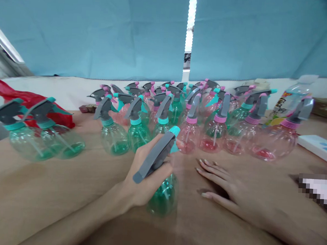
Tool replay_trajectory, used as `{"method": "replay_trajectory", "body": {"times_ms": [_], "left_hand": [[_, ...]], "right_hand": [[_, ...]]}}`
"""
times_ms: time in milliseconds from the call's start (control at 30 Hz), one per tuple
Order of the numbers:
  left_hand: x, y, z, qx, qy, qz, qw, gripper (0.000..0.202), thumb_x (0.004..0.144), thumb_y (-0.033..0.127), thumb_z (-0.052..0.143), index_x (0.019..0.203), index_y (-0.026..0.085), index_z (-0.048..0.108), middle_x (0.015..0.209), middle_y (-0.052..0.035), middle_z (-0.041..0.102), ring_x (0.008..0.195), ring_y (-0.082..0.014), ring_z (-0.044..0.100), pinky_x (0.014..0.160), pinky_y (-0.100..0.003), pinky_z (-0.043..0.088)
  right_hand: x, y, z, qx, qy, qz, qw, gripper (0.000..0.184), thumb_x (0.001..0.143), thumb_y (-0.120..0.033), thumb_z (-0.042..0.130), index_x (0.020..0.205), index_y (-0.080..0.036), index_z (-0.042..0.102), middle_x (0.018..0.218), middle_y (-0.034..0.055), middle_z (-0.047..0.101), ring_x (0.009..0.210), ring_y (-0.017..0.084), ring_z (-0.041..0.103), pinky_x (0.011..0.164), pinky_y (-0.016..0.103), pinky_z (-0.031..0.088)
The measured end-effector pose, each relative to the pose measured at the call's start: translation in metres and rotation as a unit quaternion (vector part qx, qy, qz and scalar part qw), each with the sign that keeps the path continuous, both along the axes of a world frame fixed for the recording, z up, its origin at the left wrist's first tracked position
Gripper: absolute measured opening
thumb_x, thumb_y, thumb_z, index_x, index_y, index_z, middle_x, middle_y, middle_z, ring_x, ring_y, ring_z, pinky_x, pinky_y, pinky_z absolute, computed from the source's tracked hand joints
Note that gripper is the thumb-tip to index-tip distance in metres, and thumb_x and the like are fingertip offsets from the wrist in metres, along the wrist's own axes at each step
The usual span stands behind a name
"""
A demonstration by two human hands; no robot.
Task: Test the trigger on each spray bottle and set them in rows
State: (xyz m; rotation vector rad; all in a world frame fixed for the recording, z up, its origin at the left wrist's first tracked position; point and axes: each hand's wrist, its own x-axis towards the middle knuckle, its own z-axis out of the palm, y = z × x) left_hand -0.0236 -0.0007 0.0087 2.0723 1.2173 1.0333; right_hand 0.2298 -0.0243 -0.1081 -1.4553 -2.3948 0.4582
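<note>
My left hand (146, 176) is wrapped round the neck of a green spray bottle (163, 197) in the middle foreground. Its grey trigger head with a turquoise nozzle sticks out above my fingers and points away to the right. The bottle's neck is hidden behind my hand. To the right, my right hand (228, 188) rests on the wooden table (98, 214), fingers stretched out and holding nothing. Beyond both hands stands a row of spray bottles, among them a clear green one (114, 138) and a pink one (213, 138).
Several more spray bottles crowd behind the front row. Two green-tinted bottles (62, 142) stand apart at left, before a red plastic bag (35, 101). A large clear plastic bottle (295, 94) and a white box (319, 147) are at right. A blue sheet (102, 31) hangs behind.
</note>
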Motion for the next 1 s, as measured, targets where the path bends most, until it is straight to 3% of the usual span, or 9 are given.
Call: {"method": "replay_trajectory", "body": {"times_ms": [267,600,867,1000], "left_hand": [[0.0031,-0.0008,-0.0053,-0.03,-0.031,0.008,0.999,0.01,0.073,0.019,0.05,0.079,0.026,0.047,0.07,0.0036,0.052,0.073,-0.0189,0.056,0.062,-0.031,0.043],[0.0036,0.0,-0.0043,-0.031,-0.035,-0.012,0.999,0.023,0.077,0.022,0.051,0.099,0.026,0.055,0.069,0.0039,0.052,0.069,-0.0185,0.055,0.06,-0.03,0.043],[0.0027,0.0001,-0.0037,-0.032,-0.029,-0.023,0.999,0.024,0.077,0.023,0.051,0.1,0.027,0.054,0.071,0.0037,0.054,0.067,-0.0179,0.055,0.059,-0.031,0.042],[0.0033,-0.0002,-0.0039,-0.026,-0.029,-0.01,0.999,0.013,0.077,0.023,0.052,0.089,0.025,0.052,0.071,0.0037,0.056,0.067,-0.0178,0.056,0.059,-0.031,0.042]], "right_hand": [[0.0006,-0.0007,0.0004,0.004,0.011,-0.002,1.0,0.059,0.091,-0.054,0.049,0.142,-0.025,0.042,0.151,0.0057,0.035,0.14,0.03,0.029,0.113,0.054,0.026],[0.001,-0.0001,-0.0017,0.002,0.017,0.0,1.0,0.059,0.091,-0.054,0.049,0.143,-0.027,0.041,0.152,0.0042,0.034,0.14,0.029,0.028,0.114,0.053,0.025],[-0.0004,-0.0003,0.0025,-0.005,-0.009,-0.001,1.0,0.061,0.092,-0.057,0.045,0.143,-0.023,0.041,0.152,0.0053,0.033,0.14,0.028,0.027,0.114,0.053,0.025],[-0.0001,-0.0003,0.0026,-0.005,-0.002,-0.002,1.0,0.061,0.092,-0.057,0.046,0.142,-0.023,0.042,0.152,0.0058,0.034,0.14,0.028,0.028,0.114,0.053,0.025]]}}
